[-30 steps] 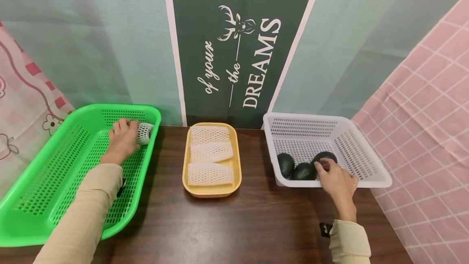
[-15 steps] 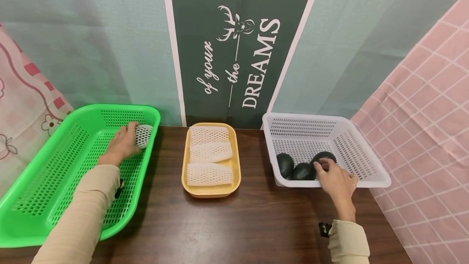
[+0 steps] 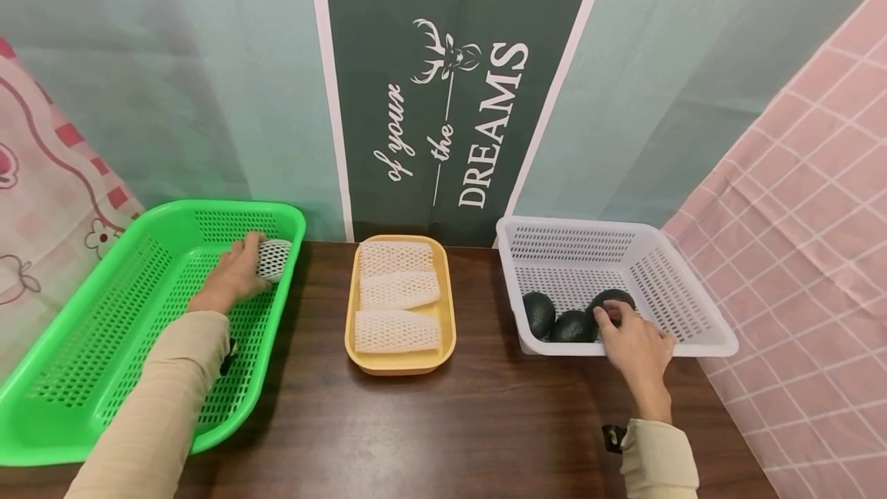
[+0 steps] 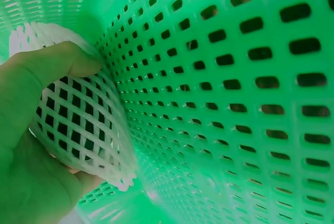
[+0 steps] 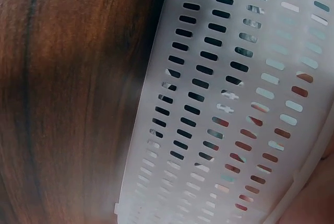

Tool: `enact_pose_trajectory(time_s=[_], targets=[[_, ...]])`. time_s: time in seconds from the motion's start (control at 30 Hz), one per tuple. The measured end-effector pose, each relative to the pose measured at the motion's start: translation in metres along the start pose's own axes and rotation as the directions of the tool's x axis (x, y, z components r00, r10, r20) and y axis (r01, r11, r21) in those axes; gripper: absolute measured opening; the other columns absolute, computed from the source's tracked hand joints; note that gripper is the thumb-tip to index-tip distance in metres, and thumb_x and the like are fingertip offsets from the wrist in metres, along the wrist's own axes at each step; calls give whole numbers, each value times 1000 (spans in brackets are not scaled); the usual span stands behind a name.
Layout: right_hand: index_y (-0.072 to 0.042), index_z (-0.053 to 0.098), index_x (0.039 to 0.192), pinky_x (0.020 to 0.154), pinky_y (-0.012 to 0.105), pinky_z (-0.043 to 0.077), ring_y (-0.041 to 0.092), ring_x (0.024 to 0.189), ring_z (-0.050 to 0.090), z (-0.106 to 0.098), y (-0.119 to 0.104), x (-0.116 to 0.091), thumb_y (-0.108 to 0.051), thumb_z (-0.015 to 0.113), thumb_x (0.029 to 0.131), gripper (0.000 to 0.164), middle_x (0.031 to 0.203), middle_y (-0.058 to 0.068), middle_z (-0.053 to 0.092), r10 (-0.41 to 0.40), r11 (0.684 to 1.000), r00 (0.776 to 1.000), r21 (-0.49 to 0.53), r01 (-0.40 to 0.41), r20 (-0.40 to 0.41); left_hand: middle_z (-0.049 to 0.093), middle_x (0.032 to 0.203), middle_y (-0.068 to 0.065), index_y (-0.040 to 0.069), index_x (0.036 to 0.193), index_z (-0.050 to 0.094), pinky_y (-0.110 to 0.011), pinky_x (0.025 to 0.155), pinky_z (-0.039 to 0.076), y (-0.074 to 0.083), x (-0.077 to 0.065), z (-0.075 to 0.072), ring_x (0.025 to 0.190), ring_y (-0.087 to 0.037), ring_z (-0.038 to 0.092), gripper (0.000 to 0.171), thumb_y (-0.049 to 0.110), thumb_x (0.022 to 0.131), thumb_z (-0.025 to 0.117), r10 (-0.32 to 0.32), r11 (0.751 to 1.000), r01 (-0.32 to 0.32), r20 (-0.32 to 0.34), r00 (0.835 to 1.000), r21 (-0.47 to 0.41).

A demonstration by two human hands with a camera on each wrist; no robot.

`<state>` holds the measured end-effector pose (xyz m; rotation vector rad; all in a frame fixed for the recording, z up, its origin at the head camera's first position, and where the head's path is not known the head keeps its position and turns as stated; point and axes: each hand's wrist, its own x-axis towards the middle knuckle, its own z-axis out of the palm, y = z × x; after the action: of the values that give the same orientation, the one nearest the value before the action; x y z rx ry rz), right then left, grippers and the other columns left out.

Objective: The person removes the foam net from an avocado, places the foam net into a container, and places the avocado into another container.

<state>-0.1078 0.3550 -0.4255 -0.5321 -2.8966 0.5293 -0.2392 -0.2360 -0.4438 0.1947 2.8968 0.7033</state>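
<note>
In the head view my left hand (image 3: 232, 276) is inside the green basket (image 3: 90, 283), at its right wall. It holds an avocado in a white foam net (image 3: 274, 260). In the left wrist view the thumb lies over the netted avocado (image 4: 78, 125) and the fingers curl beneath, with dark skin showing through the mesh. My right hand (image 3: 637, 341) reaches over the front rim of the white basket (image 3: 703, 346) and grips a dark avocado (image 3: 610, 299). Two more avocados, one at the left wall (image 3: 538, 314) and one in the middle (image 3: 574, 326), lie beside it.
Between the baskets, a yellow tray (image 3: 402, 364) holds three empty foam nets (image 3: 397, 331) in a row. Brown wooden tabletop (image 3: 430, 437) lies in front. Curtains hang behind and at both sides. The right wrist view shows the white basket's slotted outer wall (image 5: 209, 93).
My left hand has shifted slightly left and down, uncovering more of the netted avocado. The right hand stays on its avocado. The head view has tilted up a little.
</note>
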Motion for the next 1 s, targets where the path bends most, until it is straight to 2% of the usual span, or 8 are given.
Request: enact_pose_trajectory(time_s=[0.17,0.27,0.33,0.4,0.53,0.63,0.8,1.0], targets=[[-10,57,135,97,66,23,45,113,57,1,2,-2,-47,43,102,51,130,18,64,-43,998,998,44,45,-46,37,129,-38,2,145,20,-54,70,45,-1,-2,1,104,-54,51,80,14,86,71,-12,1000,12,-1,1000,9],[-8,60,131,97,66,27,44,109,60,2,0,-5,-46,49,101,49,124,18,67,-132,989,986,55,138,-103,39,127,-38,1,144,21,-52,67,46,0,-3,-1,100,-52,54,81,18,85,73,-21,1000,21,7,1000,15],[-7,64,126,93,64,33,44,105,63,4,-5,-9,-41,54,99,44,117,18,70,-233,968,961,54,244,-151,41,123,-38,1,143,21,-48,64,46,1,-4,-2,94,-49,56,81,19,84,74,-24,999,24,5,1000,25],[-5,67,121,90,61,40,43,103,66,9,-12,-12,-36,60,97,39,113,18,72,-350,931,919,43,363,-183,42,120,-37,0,142,22,-46,62,45,2,-5,-4,91,-47,57,82,20,83,75,-27,999,27,2,1000,31],[-7,71,117,90,57,48,39,107,67,21,-31,-18,-33,63,96,34,114,16,72,-505,853,845,47,519,-175,43,116,-35,1,143,22,-44,61,45,2,-8,-7,89,-45,56,84,21,82,76,-31,999,31,-2,1000,35],[-9,71,118,94,55,49,35,111,66,29,-42,-22,-35,64,96,35,116,13,72,-560,815,813,66,575,-162,43,117,-35,2,143,21,-43,61,44,3,-10,-11,89,-44,57,83,22,83,76,-32,999,32,2,999,33],[-11,70,121,92,52,52,33,108,68,40,-54,-27,-31,70,91,36,117,12,72,-625,756,749,67,651,-222,44,120,-34,2,143,22,-44,62,45,11,-14,-20,91,-43,57,82,21,84,75,2,1000,-2,7,1000,27],[-14,71,121,89,53,51,32,111,67,46,-58,-30,-28,73,87,37,124,9,70,-640,735,708,28,677,-299,53,115,-31,2,141,24,-41,61,47,25,-22,-30,90,-40,60,82,18,80,77,51,998,-49,-62,997,37]])
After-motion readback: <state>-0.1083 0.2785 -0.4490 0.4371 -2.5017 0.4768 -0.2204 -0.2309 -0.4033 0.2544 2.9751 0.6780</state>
